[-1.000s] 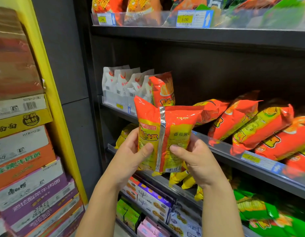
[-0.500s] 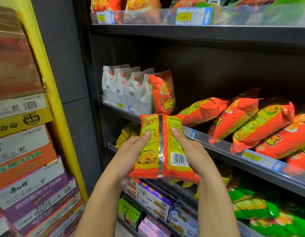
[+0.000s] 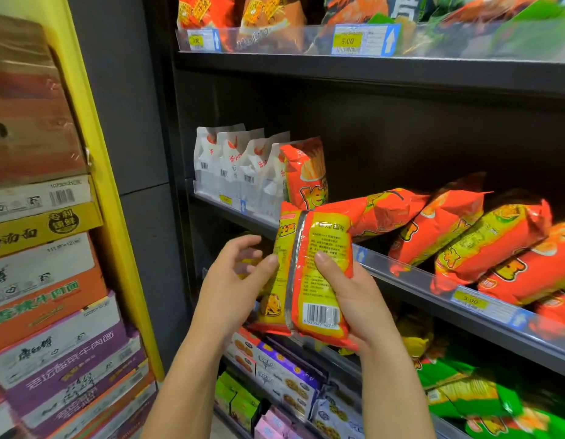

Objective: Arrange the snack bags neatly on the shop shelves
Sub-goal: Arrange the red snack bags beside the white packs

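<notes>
Now the right hand [image 3: 354, 299] has a firm hold on the orange-and-yellow snack bag [image 3: 319, 274], thumb pressed across its back panel, fingers wrapped behind. The bag's upright, seam and barcode facing us, held in the air just in front of the middle shelf [image 3: 411, 280] rail. The left hand [image 3: 227, 289] is loose, fingers spread and lightly curved, only the thumb touching the bag's left edge. Behind it on that shelf, one matching orange bag [image 3: 306, 172] stands upright beside a row of white bags [image 3: 230, 166]. Further right, more orange bags [image 3: 449, 226] lie toppled against each other. Stacked noodle cartons [image 3: 46, 280] sit far left.
</notes>
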`<state>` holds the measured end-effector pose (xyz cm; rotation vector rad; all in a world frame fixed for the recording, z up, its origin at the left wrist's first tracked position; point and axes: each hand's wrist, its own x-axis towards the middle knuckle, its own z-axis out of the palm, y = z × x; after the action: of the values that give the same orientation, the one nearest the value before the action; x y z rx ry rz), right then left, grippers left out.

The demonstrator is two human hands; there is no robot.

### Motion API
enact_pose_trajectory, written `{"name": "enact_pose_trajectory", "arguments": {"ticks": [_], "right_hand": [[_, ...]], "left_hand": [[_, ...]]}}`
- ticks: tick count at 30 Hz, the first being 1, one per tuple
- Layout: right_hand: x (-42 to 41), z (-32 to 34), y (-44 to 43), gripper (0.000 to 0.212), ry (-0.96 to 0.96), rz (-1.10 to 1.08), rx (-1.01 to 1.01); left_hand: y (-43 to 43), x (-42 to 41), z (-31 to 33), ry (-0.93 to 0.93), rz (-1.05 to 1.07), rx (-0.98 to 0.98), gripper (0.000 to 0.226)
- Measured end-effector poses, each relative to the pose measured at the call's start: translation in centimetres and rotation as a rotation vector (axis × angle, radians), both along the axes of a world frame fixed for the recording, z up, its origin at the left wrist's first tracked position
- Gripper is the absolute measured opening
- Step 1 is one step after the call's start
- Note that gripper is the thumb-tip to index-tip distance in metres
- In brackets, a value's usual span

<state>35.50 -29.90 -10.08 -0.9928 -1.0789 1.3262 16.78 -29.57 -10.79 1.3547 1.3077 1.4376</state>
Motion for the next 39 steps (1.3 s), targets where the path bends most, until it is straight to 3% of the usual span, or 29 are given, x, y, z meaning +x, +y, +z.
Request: {"name": "enact_pose_trajectory", "arguments": {"ticks": [2, 6, 9, 14, 17, 22, 26, 29, 31, 33, 36, 39], "right_hand": [[-0.5, -0.2, 0.2, 0.04, -0.116, -0.067, 0.081], [-1.4, -0.1, 0.4, 0.058, -0.313, -0.145, 0.206], [-1.7, -0.2, 0.4, 0.066, -0.356, -0.089, 0.221], [-2.1, 0.1, -0.1, 0.038, -0.391, -0.022, 0.213], [-2.3, -0.1, -0.2, 0.034, -0.396, -0.041, 0.267], [-2.3, -0.2, 0.0, 0.051, -0.265, -0.12, 0.203], [-1.7, -0.7, 0.5, 0.084, -0.242, -0.006, 0.131], [-1.3, -0.5, 0.1, 0.079, -0.152, 0.18, 0.08], [-1.0, -0.4, -0.1, 0.088, -0.155, 0.226, 0.051], [-0.9, -0.3, -0.3, 0.08, -0.172, 0.208, 0.049], [-0.9, 0.0, -0.6, 0.049, -0.208, 0.132, 0.079], [-0.6, -0.2, -0.6, 0.05, -0.209, 0.063, 0.104]], "left_hand": [[-0.3, 0.5, 0.1, -0.007, -0.048, 0.047, 0.029], [-1.1, 2.0, 0.7, 0.059, -0.2, 0.008, 0.055], [-1.4, 2.1, 0.8, 0.012, -0.213, -0.005, 0.053], [-1.2, 0.9, 0.0, -0.135, -0.188, -0.046, 0.084], [-1.1, 0.4, -0.4, -0.196, -0.095, -0.104, 0.102], [-1.2, -0.3, -0.7, -0.44, -0.167, -0.159, 0.063], [-1.2, -0.7, -1.2, -0.518, -0.27, -0.168, 0.055], [-1.1, -1.0, -1.5, -0.489, -0.32, -0.185, 0.057], [-1.0, -1.2, -1.7, -0.481, -0.345, -0.193, 0.058], [-0.9, -1.2, -1.8, -0.473, -0.371, -0.199, 0.057], [-0.6, -1.2, -1.9, -0.422, -0.385, -0.179, 0.059], [-0.4, -1.0, -1.7, -0.376, -0.422, -0.167, 0.059]]}}
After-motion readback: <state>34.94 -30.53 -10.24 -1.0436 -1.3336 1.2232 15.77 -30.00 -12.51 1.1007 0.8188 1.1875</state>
